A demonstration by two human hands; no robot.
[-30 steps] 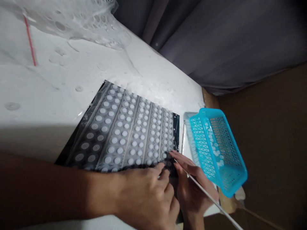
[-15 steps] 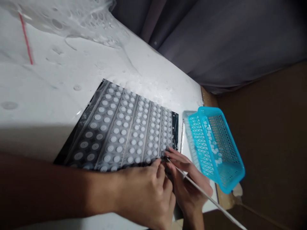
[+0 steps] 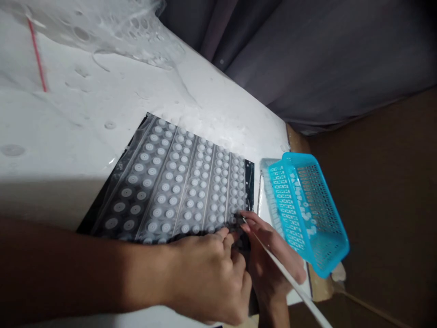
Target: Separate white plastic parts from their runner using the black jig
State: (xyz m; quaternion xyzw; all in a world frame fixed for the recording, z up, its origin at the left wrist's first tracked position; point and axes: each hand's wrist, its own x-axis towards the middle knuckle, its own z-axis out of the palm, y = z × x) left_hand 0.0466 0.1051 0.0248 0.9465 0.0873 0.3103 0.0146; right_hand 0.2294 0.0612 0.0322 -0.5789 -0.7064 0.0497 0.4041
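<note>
Two hands meet at the near corner of a studded sheet.
Nearest me, the left hand [image 3: 205,273] curls tight, fingertips pressing the sheet [image 3: 177,182] at its near edge, seemingly to pin it flat; whether its grip pinches anything I cannot tell. The right hand [image 3: 269,269] has its grip closed round a thin white rod [image 3: 290,279], tip at the corner studs. Just beside it, handy, a blue basket [image 3: 307,214] holds loose white pieces at the edge of the surface [image 3: 85,114]. Farthest lies clear punched film [image 3: 112,27].

Bare left hand [image 3: 208,278] and bare forearm [image 3: 85,269]; bare right hand [image 3: 273,262], slender fingers.
</note>
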